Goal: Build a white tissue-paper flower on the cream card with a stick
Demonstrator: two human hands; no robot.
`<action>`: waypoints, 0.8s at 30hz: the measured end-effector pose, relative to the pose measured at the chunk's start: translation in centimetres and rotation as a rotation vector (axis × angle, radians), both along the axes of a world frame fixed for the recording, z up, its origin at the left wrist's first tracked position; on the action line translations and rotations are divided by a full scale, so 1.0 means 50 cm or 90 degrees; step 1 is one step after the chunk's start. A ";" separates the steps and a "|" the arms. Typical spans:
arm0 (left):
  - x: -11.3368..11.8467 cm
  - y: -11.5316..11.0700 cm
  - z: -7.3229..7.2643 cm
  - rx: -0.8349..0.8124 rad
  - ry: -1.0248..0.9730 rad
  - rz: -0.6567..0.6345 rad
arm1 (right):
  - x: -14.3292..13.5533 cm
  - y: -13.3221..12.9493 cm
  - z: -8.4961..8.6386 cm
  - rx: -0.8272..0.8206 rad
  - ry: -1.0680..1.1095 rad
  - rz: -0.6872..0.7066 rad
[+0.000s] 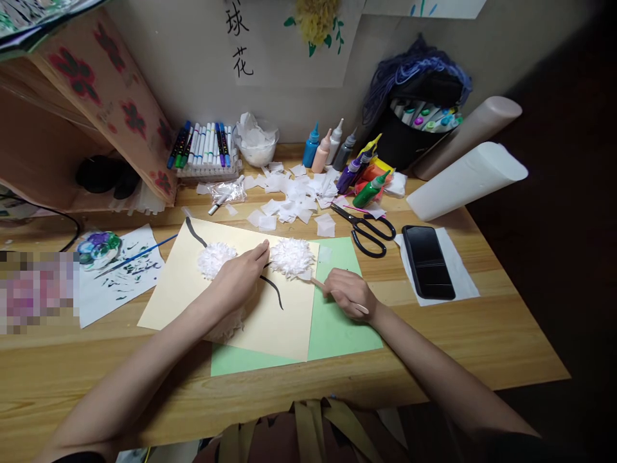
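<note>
My left hand [241,278] lies on a cream sheet [288,328], fingers stretched out and pressing beside a fluffy white paper tuft [292,257]. My right hand [351,292] is closed around a thin wooden stick [317,282]. The stick's tip touches a small white paper piece [303,275] at the tuft's lower right edge. Another white tuft [216,258] sits on the sheet to the left, and a third [231,326] is partly hidden under my left forearm. Black curved lines run across the sheet. A green sheet [344,328] lies beneath it.
Loose white paper squares [296,196] lie behind the sheets. Black scissors [369,230], paint bottles [321,151] and a marker rack [207,148] stand or lie around them. A phone [428,262] is at right; a blue brush [139,254] rests on stained paper [130,289] at left.
</note>
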State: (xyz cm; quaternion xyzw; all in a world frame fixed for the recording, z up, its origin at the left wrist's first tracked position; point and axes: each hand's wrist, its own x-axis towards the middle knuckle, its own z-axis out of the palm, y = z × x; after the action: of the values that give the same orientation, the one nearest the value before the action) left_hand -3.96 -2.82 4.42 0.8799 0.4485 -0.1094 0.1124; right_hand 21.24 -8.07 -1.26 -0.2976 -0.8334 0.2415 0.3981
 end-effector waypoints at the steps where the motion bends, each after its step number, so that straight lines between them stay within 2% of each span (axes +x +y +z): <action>1: 0.000 0.000 -0.001 0.000 -0.003 0.001 | -0.001 0.001 -0.002 -0.002 -0.011 0.006; 8: -0.001 0.000 -0.002 -0.006 -0.011 0.005 | -0.010 0.003 0.000 0.007 -0.058 0.009; 15: 0.000 0.001 0.000 0.000 -0.001 -0.006 | -0.038 0.000 0.006 -0.148 0.033 -0.100; 24: 0.003 -0.002 0.003 -0.012 0.015 0.006 | -0.026 -0.017 0.001 -0.025 0.111 -0.079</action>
State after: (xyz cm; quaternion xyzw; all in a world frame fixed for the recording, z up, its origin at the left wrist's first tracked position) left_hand -3.81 -2.91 4.57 0.8752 0.4531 -0.1234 0.1159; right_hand 19.96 -8.91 -1.21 -0.3343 -0.7707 0.2579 0.4773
